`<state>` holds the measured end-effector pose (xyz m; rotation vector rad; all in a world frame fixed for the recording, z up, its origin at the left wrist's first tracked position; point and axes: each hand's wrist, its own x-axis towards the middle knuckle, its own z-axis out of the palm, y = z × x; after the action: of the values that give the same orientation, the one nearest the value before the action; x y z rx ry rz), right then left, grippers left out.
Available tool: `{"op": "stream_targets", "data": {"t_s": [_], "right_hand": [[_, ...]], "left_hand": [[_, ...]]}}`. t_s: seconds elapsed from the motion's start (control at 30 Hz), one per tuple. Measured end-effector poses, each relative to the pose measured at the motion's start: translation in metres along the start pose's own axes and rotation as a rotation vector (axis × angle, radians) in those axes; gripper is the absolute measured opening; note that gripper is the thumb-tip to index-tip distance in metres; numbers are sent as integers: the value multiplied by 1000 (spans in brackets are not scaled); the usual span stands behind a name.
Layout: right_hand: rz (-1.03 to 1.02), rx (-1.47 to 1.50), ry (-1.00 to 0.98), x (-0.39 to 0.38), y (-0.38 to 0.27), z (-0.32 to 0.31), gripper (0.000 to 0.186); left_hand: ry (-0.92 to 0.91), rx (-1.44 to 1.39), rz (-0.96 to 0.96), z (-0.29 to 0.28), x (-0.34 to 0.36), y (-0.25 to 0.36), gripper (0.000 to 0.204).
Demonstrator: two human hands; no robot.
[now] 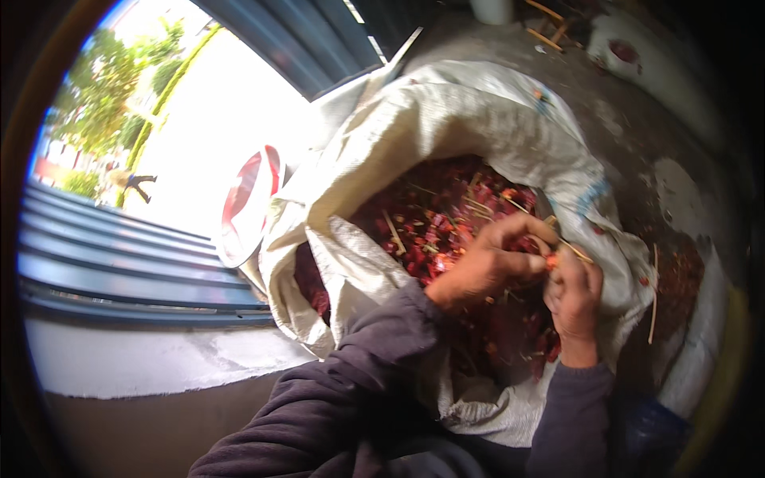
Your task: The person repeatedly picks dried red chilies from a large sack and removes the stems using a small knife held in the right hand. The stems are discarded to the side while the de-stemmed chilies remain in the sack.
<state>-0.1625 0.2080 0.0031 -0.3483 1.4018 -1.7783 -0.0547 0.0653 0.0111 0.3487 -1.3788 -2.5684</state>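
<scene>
Over a wide-mouthed white woven sack (446,99), both my hands meet and pinch at one spot. My left hand (496,256) is closed, its thumb and forefinger on a small orange-red chilli piece (551,261). Facing it, my right hand (575,296) is closed on the same piece, with a thin straw-coloured stalk (577,251) sticking out beside its fingertips. The fingers partly hide the piece. Below them the sack holds a heap of dark red dried chillies (430,227), mixed with pale stalks and bright orange-red bits.
At the left, a white tub with a red inside (239,215) stands against the sack, near a blue corrugated metal sheet (119,251). Loose stalks (546,36) lie on the dark floor beyond. A white container (649,60) is at the far right.
</scene>
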Motion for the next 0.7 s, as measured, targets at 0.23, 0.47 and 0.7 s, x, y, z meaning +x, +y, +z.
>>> {"op": "stream_targets", "data": {"t_s": [0.23, 0.47, 0.7], "right_hand": [[-102, 604, -2, 23, 0, -30, 41], [-180, 607, 171, 30, 5, -69, 21], [-138, 523, 135, 31, 5, -61, 25]], "left_hand": [[3, -326, 2, -6, 4, -11, 23], [111, 1135, 559, -23, 6, -20, 30], [510, 1625, 217, -46, 14, -23, 19]]}}
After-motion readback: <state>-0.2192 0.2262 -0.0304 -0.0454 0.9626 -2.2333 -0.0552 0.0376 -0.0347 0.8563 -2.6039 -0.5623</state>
